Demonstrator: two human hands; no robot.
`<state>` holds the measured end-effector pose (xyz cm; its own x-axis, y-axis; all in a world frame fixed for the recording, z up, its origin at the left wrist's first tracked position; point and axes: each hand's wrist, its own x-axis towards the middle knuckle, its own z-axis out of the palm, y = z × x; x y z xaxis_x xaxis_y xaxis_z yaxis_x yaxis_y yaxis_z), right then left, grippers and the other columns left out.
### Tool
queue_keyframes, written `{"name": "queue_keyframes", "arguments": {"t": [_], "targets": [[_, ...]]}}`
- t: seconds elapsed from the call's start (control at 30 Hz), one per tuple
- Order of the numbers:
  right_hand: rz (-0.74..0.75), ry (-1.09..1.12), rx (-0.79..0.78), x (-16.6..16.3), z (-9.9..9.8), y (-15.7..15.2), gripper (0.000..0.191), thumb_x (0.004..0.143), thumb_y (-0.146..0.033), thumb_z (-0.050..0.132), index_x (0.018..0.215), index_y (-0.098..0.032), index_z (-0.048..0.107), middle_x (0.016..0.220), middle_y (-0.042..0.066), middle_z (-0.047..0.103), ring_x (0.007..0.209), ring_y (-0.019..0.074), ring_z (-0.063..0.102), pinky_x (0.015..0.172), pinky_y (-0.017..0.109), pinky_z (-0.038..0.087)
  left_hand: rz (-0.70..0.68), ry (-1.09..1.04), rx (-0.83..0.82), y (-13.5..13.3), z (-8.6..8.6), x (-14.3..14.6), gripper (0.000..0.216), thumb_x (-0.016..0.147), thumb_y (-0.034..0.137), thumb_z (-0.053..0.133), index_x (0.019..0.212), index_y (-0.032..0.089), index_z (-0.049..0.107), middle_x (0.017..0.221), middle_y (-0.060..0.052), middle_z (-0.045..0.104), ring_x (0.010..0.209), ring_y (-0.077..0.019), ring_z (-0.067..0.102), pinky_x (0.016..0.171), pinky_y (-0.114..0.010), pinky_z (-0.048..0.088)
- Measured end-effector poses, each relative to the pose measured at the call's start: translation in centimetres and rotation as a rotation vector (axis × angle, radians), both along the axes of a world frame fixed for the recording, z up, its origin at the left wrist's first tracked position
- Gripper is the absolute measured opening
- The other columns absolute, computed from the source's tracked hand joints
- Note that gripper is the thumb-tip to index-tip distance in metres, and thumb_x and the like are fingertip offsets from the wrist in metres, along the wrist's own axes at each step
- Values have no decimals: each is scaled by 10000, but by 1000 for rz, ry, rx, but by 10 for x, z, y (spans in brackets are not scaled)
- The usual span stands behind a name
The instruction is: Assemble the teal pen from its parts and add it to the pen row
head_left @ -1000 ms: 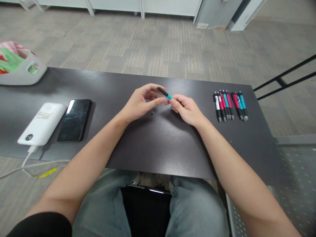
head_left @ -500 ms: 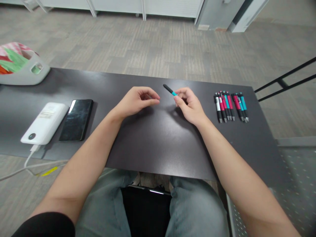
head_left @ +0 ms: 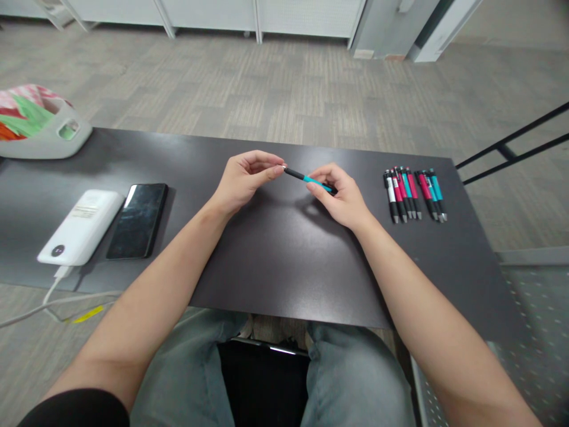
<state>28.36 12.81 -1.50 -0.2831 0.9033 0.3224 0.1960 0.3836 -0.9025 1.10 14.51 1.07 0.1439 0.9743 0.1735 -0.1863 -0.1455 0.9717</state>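
A teal pen with a black grip is held above the middle of the dark table. My right hand grips its teal barrel. My left hand pinches the tip end of the black grip between thumb and forefinger. The pen lies almost level between both hands. To the right, several pens in red, teal and white lie side by side on the table.
A black phone and a white power bank with a cable lie at the left. A grey container with coloured contents sits at the far left corner. Black metal bars stand to the right.
My left hand had let go of the pen and drawn away; now it pinches the pen's tip again. My right hand lowered the pen toward level.
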Motion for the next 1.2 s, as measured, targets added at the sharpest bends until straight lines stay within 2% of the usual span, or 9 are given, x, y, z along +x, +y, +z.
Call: {"name": "queue_keyframes", "arguments": {"t": [0.27, 0.5, 0.6, 0.73, 0.87, 0.93, 1.03, 1.1, 1.2], "targets": [[5, 2, 34, 1, -1, 0, 652, 1018, -952, 880, 1129, -318, 774, 855, -3, 680, 783, 239, 606, 852, 447, 575, 32, 51, 53, 3, -3, -2, 677, 513, 711, 1297, 914, 257, 993, 1000, -72, 966, 947, -220, 895, 959, -321, 711], [-29, -51, 56, 3, -6, 2, 637, 1046, -940, 853, 1166, -315, 825, 896, 19, 741, 821, 252, 662, 828, 438, 585, 11, 87, 103, 5, -8, -3, 618, 558, 669, 1298, 907, 253, 1003, 941, -69, 946, 882, -205, 854, 875, -314, 683], [-74, -103, 72, 5, -5, 3, 667, 1056, -975, 804, 1088, -311, 855, 937, 57, 787, 880, 282, 702, 893, 467, 615, 17, 124, 120, 4, -7, -3, 625, 572, 685, 1288, 913, 247, 1000, 951, -76, 944, 905, -228, 864, 899, -346, 693], [-64, -164, 53, 7, -3, 3, 735, 1121, -1004, 663, 993, -303, 839, 874, 59, 759, 871, 285, 696, 946, 474, 622, 34, 158, 129, 3, -6, -2, 641, 582, 716, 1272, 907, 239, 995, 953, -85, 944, 901, -237, 857, 895, -359, 687], [-57, -109, 22, 6, -3, 2, 688, 1018, -982, 845, 1155, -309, 823, 857, 6, 723, 804, 246, 650, 841, 416, 575, 47, 204, 117, 3, -6, -2, 640, 593, 731, 1261, 907, 242, 992, 967, -89, 952, 915, -247, 860, 889, -359, 674], [-47, -100, 14, 5, -2, 1, 677, 1010, -975, 863, 1107, -306, 821, 843, 6, 720, 792, 243, 642, 827, 414, 554, 56, 222, 123, 3, -7, -3, 648, 606, 751, 1252, 915, 243, 992, 974, -91, 953, 924, -254, 861, 893, -366, 671], [-16, -155, -16, 4, 3, 0, 754, 1101, -1013, 695, 936, -288, 818, 816, 30, 709, 787, 245, 642, 850, 428, 534, 62, 228, 143, 2, -9, -3, 636, 644, 755, 1242, 936, 245, 1000, 989, -96, 954, 922, -253, 853, 879, -366, 655], [-14, -170, -34, 4, 5, 0, 807, 1114, -1044, 624, 922, -284, 817, 778, 20, 667, 756, 235, 611, 835, 427, 517, 60, 229, 150, 2, -9, -3, 620, 664, 748, 1239, 943, 247, 1003, 991, -96, 955, 916, -248, 846, 865, -360, 643], [-40, -116, -31, 2, 6, -2, 758, 985, -1053, 818, 1088, -302, 819, 756, -24, 631, 726, 223, 564, 794, 410, 502, 50, 251, 142, 2, -9, -3, 615, 675, 752, 1228, 943, 247, 1002, 994, -95, 958, 920, -252, 848, 862, -361, 638]]}}
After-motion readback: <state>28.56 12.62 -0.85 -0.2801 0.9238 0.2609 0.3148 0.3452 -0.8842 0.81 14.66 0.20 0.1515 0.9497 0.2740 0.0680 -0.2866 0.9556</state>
